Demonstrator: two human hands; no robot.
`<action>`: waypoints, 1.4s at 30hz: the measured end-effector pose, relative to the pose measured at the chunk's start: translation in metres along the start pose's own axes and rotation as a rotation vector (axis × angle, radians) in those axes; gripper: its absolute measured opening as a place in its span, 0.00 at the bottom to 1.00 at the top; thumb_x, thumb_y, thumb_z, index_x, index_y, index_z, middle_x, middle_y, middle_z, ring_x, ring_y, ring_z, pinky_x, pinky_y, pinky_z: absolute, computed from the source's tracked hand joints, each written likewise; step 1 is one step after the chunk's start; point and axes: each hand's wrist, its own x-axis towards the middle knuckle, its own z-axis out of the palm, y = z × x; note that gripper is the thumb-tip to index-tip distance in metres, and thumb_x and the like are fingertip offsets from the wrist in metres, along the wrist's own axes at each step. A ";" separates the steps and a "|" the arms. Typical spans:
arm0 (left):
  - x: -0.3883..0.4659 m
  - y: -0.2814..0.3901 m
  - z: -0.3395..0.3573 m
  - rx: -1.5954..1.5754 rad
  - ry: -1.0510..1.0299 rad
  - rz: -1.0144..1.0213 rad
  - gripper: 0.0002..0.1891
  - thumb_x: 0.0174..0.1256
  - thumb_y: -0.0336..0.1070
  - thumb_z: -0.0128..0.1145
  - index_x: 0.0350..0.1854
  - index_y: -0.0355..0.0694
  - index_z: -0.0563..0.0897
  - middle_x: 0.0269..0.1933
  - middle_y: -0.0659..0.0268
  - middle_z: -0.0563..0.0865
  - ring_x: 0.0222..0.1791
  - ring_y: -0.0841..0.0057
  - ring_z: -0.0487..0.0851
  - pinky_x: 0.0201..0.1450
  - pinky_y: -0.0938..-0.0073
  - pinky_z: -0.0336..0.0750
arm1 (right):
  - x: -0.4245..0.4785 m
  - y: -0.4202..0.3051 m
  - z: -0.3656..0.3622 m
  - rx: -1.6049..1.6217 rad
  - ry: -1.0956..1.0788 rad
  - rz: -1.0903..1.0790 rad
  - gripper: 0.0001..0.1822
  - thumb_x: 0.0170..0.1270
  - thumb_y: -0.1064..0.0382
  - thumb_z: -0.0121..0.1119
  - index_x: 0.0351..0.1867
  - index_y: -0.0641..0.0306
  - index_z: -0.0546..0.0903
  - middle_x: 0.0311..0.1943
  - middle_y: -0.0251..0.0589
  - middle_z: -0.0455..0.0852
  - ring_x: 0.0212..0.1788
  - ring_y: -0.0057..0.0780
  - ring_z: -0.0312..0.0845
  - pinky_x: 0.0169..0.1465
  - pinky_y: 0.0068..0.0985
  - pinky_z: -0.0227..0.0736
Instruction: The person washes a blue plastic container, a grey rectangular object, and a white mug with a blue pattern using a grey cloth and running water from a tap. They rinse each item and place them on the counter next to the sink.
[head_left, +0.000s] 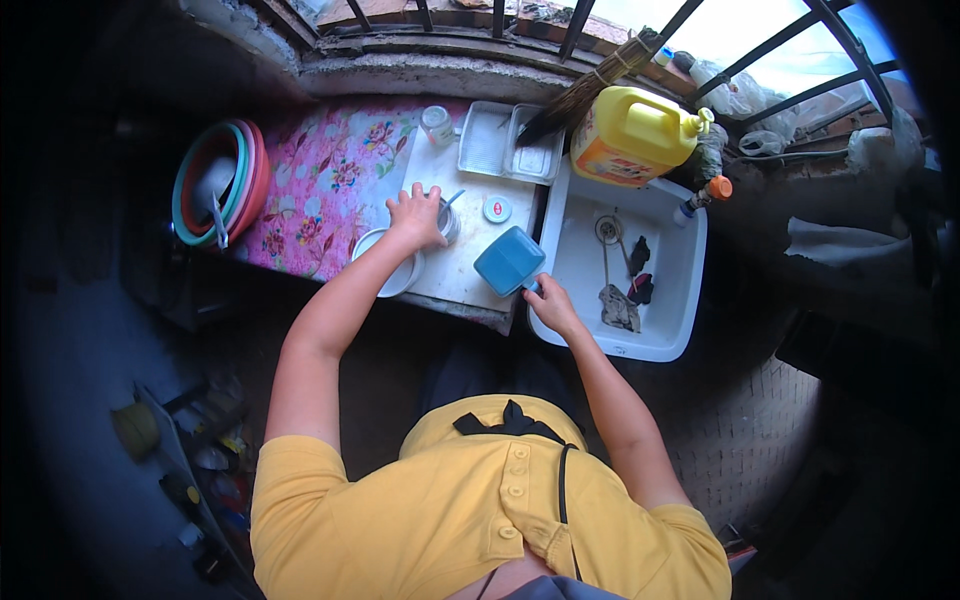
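Observation:
My left hand (414, 221) is around a small jar (451, 225), fingers spread at its far side and thumb at its near side. Part of the jar is hidden by the hand. A blue handle (452, 199) sticks up from the jar. Under my left wrist stands a round white tub (403, 276). My right hand (553, 304) grips the short handle of a blue square plastic scoop (510, 260), held over the right edge of the white board (442, 277). A round lid (497, 209) with a red mark lies on the board, beyond the scoop.
Right of the board is a white sink (660, 300) with dark cloths (620, 309) in it. A yellow jug (634, 135), a straw brush (562, 105), clear trays (484, 142) and a glass jar (436, 124) stand behind. Nested basins (259, 180) sit left on a floral cloth (322, 172).

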 end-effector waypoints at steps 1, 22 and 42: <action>0.000 -0.002 -0.006 -0.033 0.019 -0.016 0.52 0.35 0.52 0.80 0.69 0.47 0.67 0.65 0.51 0.71 0.64 0.47 0.74 0.59 0.38 0.70 | 0.003 0.000 0.001 -0.023 0.016 -0.036 0.18 0.64 0.58 0.63 0.49 0.68 0.76 0.42 0.54 0.82 0.43 0.46 0.79 0.48 0.38 0.73; -0.139 -0.051 -0.142 -0.054 0.527 0.048 0.48 0.35 0.48 0.74 0.65 0.39 0.69 0.53 0.53 0.74 0.55 0.53 0.76 0.56 0.54 0.71 | 0.191 -0.107 0.110 0.022 -0.067 -0.155 0.20 0.65 0.59 0.62 0.53 0.68 0.75 0.54 0.59 0.79 0.57 0.54 0.77 0.59 0.42 0.72; -0.101 0.051 0.015 -0.149 0.242 0.192 0.49 0.31 0.46 0.76 0.64 0.41 0.71 0.52 0.50 0.75 0.51 0.52 0.76 0.55 0.56 0.68 | 0.173 -0.027 0.026 -0.700 0.218 -0.468 0.21 0.55 0.66 0.61 0.53 0.57 0.78 0.49 0.48 0.78 0.54 0.47 0.74 0.55 0.42 0.72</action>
